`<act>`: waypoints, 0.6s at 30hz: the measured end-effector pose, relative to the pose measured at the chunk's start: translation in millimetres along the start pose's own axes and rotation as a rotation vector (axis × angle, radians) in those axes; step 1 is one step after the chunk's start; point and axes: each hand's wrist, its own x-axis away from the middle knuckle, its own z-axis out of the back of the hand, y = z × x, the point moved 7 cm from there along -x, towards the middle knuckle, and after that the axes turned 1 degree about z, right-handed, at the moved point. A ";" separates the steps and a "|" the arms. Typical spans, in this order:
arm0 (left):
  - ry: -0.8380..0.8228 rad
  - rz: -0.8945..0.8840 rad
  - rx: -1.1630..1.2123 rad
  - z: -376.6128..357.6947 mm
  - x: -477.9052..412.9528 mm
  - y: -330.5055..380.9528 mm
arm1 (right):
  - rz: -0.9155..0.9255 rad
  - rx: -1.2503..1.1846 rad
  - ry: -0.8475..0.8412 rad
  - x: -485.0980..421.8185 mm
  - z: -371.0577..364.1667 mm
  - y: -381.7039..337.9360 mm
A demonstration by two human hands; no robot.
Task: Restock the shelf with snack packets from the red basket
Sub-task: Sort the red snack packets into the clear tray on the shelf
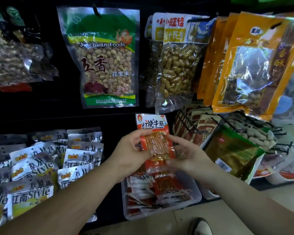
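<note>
While both grips hold the snack packet [155, 143] upright in front of the dark shelf [109, 119], the step in hand looks like squaring it up before it is placed. It would go best with the printed header kept uppermost and facing out. The packet should be held by its side edges so the film does not crease, and brought in level to its slot rather than pushed in at a corner.

The left grip [131, 150] wraps the packet's left edge, thumb across the front near the top and fingers curled behind. The right grip [188, 156] pinches the right edge and lower corner, fingertips on the front. Neither is spread wide; both are closed on the packet. Whether they hold one packet or a small stack I cannot tell, since more red film shows just below.

The packet sits between the hanging peanut bags [176, 65] above and a clear tray [196, 199] of matching red packets below, just beside a wire rack [185, 121]. I cannot pick out a red basket. The likely risk is packets slipping apart if the pinch loosens.
</note>
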 end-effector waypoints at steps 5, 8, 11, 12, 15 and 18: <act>-0.113 -0.166 -0.303 -19.9 10.0 14.6 | 0.134 0.010 0.041 1.2 -1.7 -19.8; -0.254 -0.183 -0.356 -44.2 18.6 20.1 | 0.160 -0.087 -0.045 0.8 -12.9 -22.8; -0.311 -0.062 -0.286 -46.3 20.2 15.3 | 0.174 -0.124 0.058 -3.1 -2.2 -22.2; -0.316 -0.026 -0.271 -44.4 19.8 12.5 | 0.176 -0.125 0.089 -3.2 1.6 -21.3; -0.278 0.027 -0.201 -37.3 16.8 8.0 | 0.226 0.075 0.175 -1.0 10.1 -23.1; -0.105 -0.018 -0.190 -22.2 7.9 6.6 | 0.265 0.219 0.126 -1.2 7.7 -27.2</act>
